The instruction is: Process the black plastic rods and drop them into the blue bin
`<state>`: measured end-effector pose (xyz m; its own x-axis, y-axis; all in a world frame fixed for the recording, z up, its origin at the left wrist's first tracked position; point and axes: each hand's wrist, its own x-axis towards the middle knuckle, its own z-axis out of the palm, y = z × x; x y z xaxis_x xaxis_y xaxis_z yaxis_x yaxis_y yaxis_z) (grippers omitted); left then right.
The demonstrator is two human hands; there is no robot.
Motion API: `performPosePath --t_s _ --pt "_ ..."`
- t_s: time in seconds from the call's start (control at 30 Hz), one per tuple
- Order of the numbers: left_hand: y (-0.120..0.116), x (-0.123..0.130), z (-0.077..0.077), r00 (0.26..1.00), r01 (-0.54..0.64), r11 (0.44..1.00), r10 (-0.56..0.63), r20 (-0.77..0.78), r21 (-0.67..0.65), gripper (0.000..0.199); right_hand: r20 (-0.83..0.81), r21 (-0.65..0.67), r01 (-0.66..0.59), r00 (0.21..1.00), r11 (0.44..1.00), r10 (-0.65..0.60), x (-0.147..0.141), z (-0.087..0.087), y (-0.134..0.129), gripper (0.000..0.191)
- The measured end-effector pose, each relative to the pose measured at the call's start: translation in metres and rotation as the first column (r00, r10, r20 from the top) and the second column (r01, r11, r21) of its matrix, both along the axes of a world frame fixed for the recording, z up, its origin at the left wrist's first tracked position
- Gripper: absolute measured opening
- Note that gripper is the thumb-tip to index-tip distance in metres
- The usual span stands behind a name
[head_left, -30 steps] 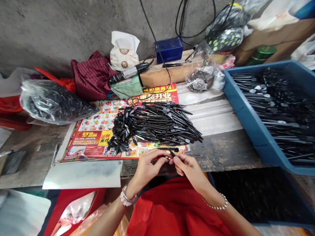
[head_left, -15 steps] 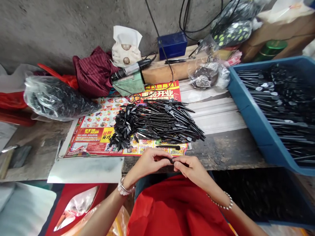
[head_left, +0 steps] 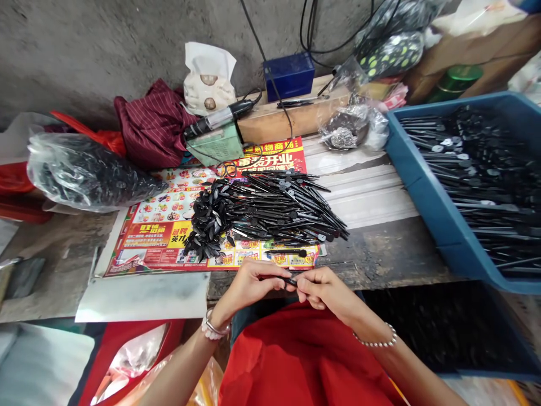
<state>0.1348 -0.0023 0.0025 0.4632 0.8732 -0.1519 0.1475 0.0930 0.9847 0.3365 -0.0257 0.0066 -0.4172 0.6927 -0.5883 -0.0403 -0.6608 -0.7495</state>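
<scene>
Both hands meet over the table's front edge, close to my body. My left hand (head_left: pixel 257 285) pinches a small black piece (head_left: pixel 289 280) between thumb and fingers. The fingertips of my right hand (head_left: pixel 319 287) close on the other end of that same piece. Just beyond them, a single black stick (head_left: pixel 287 252) lies on a printed flyer (head_left: pixel 147 251). A large heap of black sticks (head_left: pixel 270 206) with flat round ends rests further back, and a pile of black leaf-shaped pieces (head_left: pixel 207 220) adjoins its left side.
A blue bin (head_left: pixel 439 220) full of black sticks stands at the right, with another dark-filled container below it. A clear bag (head_left: pixel 93 172) of black pieces lies at the left. Behind are a green box (head_left: pixel 217 144), tissues (head_left: pixel 209 82) and a blue box (head_left: pixel 289 77).
The view has shifted slightly. My right hand's fingers have curled more around the black piece, which now shows more between the two hands.
</scene>
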Motion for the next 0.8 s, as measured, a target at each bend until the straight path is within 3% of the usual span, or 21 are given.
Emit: performPosePath --t_s 0.13,0.33,0.4,0.47,0.53,0.63,0.8 --pt "0.000 -0.001 -0.001 0.998 -0.003 0.992 0.011 -0.061 0.125 0.015 0.005 -0.007 0.011 1.000 1.000 -0.011 -0.001 -0.004 -0.004 0.051" --pt "-0.002 -0.004 -0.008 0.990 0.032 0.924 0.024 -0.141 0.381 0.014 0.187 0.161 -0.020 0.982 0.987 -0.011 -0.002 -0.006 -0.009 0.047" --pt "-0.003 -0.004 -0.010 0.988 0.041 0.906 0.024 -0.149 0.422 0.015 0.203 0.186 -0.030 0.979 0.982 -0.009 -0.003 -0.002 -0.008 0.044" --pt "-0.003 -0.003 -0.010 0.989 0.037 0.901 0.029 -0.145 0.432 0.016 0.274 0.300 -0.052 0.961 0.952 -0.034 -0.003 0.002 -0.008 0.040" --pt "-0.004 -0.002 -0.007 0.990 0.021 0.907 0.039 -0.133 0.420 0.019 0.370 0.480 -0.095 0.923 0.872 -0.103 -0.004 0.006 -0.009 0.033" --pt "-0.004 0.001 -0.001 0.993 -0.014 0.927 0.057 -0.103 0.375 0.022 0.427 0.689 -0.153 0.875 0.709 -0.227 -0.005 0.009 -0.012 0.022" --pt "-0.001 0.005 0.002 0.979 -0.102 0.943 0.151 -0.135 0.316 0.015 0.483 0.828 -0.293 0.806 0.477 -0.343 -0.003 0.003 -0.016 0.028"
